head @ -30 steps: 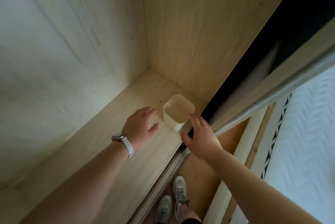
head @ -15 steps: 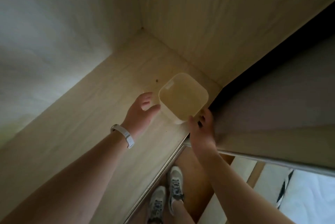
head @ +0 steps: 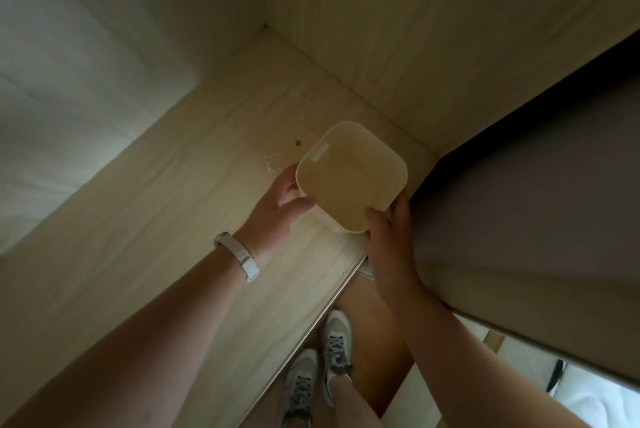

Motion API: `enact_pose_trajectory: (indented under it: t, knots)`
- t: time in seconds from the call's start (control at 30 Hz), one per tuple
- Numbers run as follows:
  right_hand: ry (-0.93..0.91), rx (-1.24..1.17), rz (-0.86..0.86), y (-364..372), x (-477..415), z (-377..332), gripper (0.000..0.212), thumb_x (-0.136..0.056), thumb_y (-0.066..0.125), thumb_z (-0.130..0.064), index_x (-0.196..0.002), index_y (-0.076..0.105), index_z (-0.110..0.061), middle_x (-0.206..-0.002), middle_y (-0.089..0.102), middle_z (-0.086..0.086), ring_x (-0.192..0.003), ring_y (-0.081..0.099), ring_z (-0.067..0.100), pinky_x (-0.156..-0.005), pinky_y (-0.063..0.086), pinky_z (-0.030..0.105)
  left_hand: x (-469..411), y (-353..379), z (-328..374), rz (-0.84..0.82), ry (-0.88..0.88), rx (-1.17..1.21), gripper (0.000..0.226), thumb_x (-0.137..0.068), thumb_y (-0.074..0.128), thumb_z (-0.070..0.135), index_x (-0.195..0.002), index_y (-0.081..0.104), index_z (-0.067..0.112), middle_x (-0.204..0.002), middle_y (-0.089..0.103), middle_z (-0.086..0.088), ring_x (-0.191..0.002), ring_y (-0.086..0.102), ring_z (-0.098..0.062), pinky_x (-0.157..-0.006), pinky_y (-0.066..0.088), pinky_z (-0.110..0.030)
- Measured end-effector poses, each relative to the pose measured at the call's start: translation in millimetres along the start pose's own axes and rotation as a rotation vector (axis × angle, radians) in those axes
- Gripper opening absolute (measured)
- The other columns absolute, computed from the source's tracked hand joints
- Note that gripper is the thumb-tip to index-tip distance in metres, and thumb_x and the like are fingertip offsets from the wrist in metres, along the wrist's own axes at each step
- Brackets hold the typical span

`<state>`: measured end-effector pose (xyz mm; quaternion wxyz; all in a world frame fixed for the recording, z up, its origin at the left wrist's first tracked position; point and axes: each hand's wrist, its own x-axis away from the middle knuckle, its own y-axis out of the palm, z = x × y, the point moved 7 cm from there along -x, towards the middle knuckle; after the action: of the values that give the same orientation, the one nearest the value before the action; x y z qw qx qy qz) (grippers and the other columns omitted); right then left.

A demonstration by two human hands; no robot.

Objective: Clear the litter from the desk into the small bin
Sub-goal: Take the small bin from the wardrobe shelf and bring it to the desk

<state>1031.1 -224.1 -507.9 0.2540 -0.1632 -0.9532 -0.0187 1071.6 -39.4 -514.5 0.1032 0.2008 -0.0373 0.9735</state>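
A small cream square bin [head: 349, 175] with rounded corners is gripped between both hands inside a pale wooden wardrobe. Its inside looks empty. My left hand [head: 277, 206], with a white band on the wrist, presses on the bin's left wall, thumb on the near side. My right hand [head: 389, 233] holds the bin's near right corner. The bin appears raised or tilted off the wardrobe shelf [head: 166, 220]. No litter or desk is in view.
Wooden walls close in at the left [head: 86, 64] and back [head: 415, 29]. A grey sliding door [head: 536, 202] stands close at the right of my right hand. Below the shelf edge are my shoes [head: 332, 351] on a wooden floor.
Both hands have closed in on the bin from either side and taken hold of it. The bin has come nearer and looks larger. The view has moved deeper into the wardrobe.
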Motion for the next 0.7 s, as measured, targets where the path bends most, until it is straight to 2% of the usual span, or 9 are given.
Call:
enact_pose_trajectory:
  t: [0.07, 0.17, 0.3, 0.4, 0.47, 0.6, 0.7]
  knots:
    - [-0.005, 0.01, -0.044, 6.0, 4.2, -7.4, 0.069, -0.077, 0.058, -0.018, -0.141, 0.042, -0.035, -0.129, 0.062, -0.009, -0.115, 0.061, 0.014, -0.101, 0.048, 0.052, 13.1, -3.5, 6.9, 0.019, 0.003, -0.02, 0.06, -0.085, 0.06, 0.027, -0.142, 0.042, 0.036, -0.135, 0.056, 0.016, -0.126, 0.049, -0.001, -0.107, 0.038, -0.042]
    - [-0.007, 0.009, -0.148, 19.5, 13.6, -20.2, 0.067, -0.079, 0.056, -0.015, -0.141, 0.042, -0.039, -0.131, 0.06, -0.009, -0.118, 0.059, 0.012, -0.102, 0.048, 0.048, 35.5, -13.2, 18.2, 0.041, 0.006, -0.08, 0.064, -0.082, 0.062, 0.043, -0.14, 0.035, 0.051, -0.138, 0.05, 0.025, -0.128, 0.044, 0.006, -0.111, 0.032, -0.05]
    - [-0.006, 0.05, -0.22, 32.3, 38.7, -47.0, 0.071, -0.076, 0.058, -0.021, -0.141, 0.04, -0.043, -0.136, 0.056, -0.007, -0.123, 0.054, 0.013, -0.104, 0.047, 0.047, 68.7, -33.5, 40.7, 0.085, 0.026, -0.113, 0.068, -0.079, 0.062, 0.053, -0.14, 0.032, 0.053, -0.14, 0.051, 0.019, -0.131, 0.045, -0.003, -0.113, 0.03, -0.053]
    - [-0.024, 0.095, -0.263, 39.2, 63.1, -75.6, 0.069, -0.075, 0.059, -0.027, -0.138, 0.041, -0.05, -0.135, 0.055, -0.011, -0.122, 0.056, 0.013, -0.102, 0.048, 0.049, 95.8, -45.6, 66.9, 0.125, 0.049, -0.14, 0.066, -0.076, 0.062, 0.056, -0.136, 0.033, 0.058, -0.139, 0.051, 0.019, -0.13, 0.045, -0.002, -0.114, 0.03, -0.05]
    - [-0.048, 0.113, -0.297, 43.3, 81.2, -97.3, 0.067, -0.075, 0.059, -0.029, -0.137, 0.042, -0.051, -0.135, 0.055, -0.011, -0.122, 0.056, 0.012, -0.101, 0.049, 0.048, 113.5, -53.7, 84.3, 0.149, 0.055, -0.158, 0.07, -0.076, 0.062, 0.058, -0.139, 0.033, 0.053, -0.139, 0.05, 0.021, -0.129, 0.045, -0.001, -0.114, 0.031, -0.048]
    - [-0.093, 0.174, -0.352, 47.4, 120.5, -139.4, 0.067, -0.077, 0.057, -0.031, -0.138, 0.039, -0.05, -0.134, 0.058, -0.01, -0.12, 0.057, 0.01, -0.094, 0.051, 0.035, 150.4, -67.1, 117.6, 0.183, 0.1, -0.189, 0.073, -0.077, 0.064, 0.059, -0.141, 0.032, 0.048, -0.139, 0.049, 0.019, -0.128, 0.046, -0.001, -0.113, 0.033, -0.044]
    - [-0.129, 0.204, -0.385, 46.6, 149.8, -169.1, 0.067, -0.077, 0.057, -0.031, -0.139, 0.04, -0.048, -0.131, 0.06, -0.012, -0.117, 0.058, 0.007, -0.083, 0.048, 0.022, 181.3, -73.7, 145.0, 0.211, 0.157, -0.238, 0.074, -0.076, 0.062, 0.065, -0.14, 0.03, 0.052, -0.141, 0.045, 0.016, -0.127, 0.044, 0.002, -0.109, 0.035, -0.032]
